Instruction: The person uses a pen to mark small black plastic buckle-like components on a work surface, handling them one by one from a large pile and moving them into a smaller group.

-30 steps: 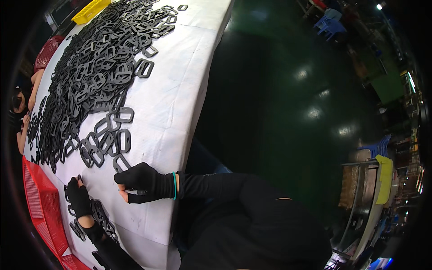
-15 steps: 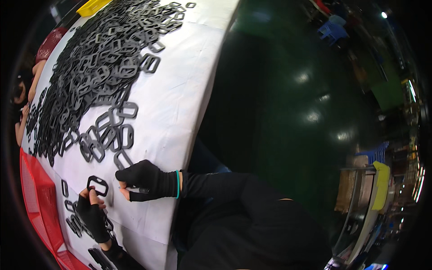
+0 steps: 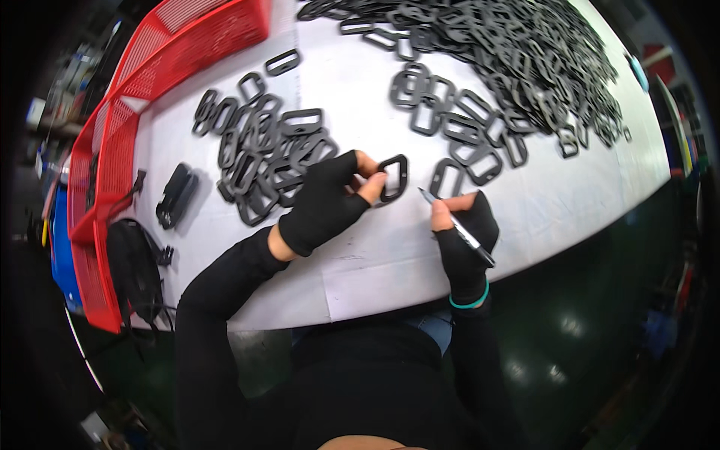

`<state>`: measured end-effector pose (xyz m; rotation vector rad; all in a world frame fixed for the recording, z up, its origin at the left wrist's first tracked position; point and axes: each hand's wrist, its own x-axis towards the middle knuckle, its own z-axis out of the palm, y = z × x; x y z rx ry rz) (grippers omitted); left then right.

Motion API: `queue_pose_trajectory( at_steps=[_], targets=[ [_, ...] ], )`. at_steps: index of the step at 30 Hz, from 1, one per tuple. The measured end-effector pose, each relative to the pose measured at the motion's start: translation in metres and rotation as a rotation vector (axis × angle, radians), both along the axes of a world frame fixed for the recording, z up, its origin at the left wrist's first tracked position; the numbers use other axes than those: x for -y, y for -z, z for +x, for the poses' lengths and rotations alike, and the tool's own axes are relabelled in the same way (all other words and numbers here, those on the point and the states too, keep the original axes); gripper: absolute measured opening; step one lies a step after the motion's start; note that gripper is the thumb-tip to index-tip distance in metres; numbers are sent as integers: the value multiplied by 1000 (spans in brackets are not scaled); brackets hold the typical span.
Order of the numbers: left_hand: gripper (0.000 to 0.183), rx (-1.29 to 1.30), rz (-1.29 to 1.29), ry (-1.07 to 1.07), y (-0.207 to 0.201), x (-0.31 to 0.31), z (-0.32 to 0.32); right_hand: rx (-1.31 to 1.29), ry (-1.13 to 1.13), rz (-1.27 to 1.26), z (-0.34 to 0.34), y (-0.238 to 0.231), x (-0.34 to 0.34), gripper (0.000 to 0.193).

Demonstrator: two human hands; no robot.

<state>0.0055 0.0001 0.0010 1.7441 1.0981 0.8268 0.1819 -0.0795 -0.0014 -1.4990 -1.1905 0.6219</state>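
Between the thumb and fingers of my left hand [image 3: 324, 202], in a black fingerless glove, is a black rectangular ring-shaped frame [image 3: 403, 177], tilted above the white table. My right hand [image 3: 466, 251], gloved alike, grips a slim silver-grey marker pen [image 3: 470, 240]. The pen's tip points up and left toward the held frame, with a gap between them. Just beyond the pen tip lies a loose frame [image 3: 437, 178] at the edge of a small group. Beside my left hand spreads a pile of similar frames [image 3: 247, 169].
A large heap of black frames [image 3: 517, 52] covers the far right of the white table [image 3: 375, 274]. Red perforated baskets [image 3: 112, 157] line the left side. Near them lie a black pouch [image 3: 135, 262] and a dark oblong object [image 3: 177, 196]. The table's front edge runs before my body.
The view has swung round, bringing the left-hand pile and red baskets fully into sight. My left hand still holds a frame; the pen in my right hand now shows clearly.
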Motion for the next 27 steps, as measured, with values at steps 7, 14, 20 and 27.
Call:
queue_pose_trajectory(
  at_steps=[7, 14, 20, 27],
  targets=[
    [13, -77, 91, 2, 0, 12, -6, -5, -192, -61, -5, -3, 1, 14],
    [12, -42, 170, 11, 0, 10, -1, 11, -185, -68, -2, 2, -1, 13],
    [12, -44, 185, 14, 1, 8, -3, 6, -199, -83, -5, 0, -3, 13],
    [12, -39, 152, 19, 0, 9, -3, 47, -207, -58, -4, 0, -3, 14]
  ],
)
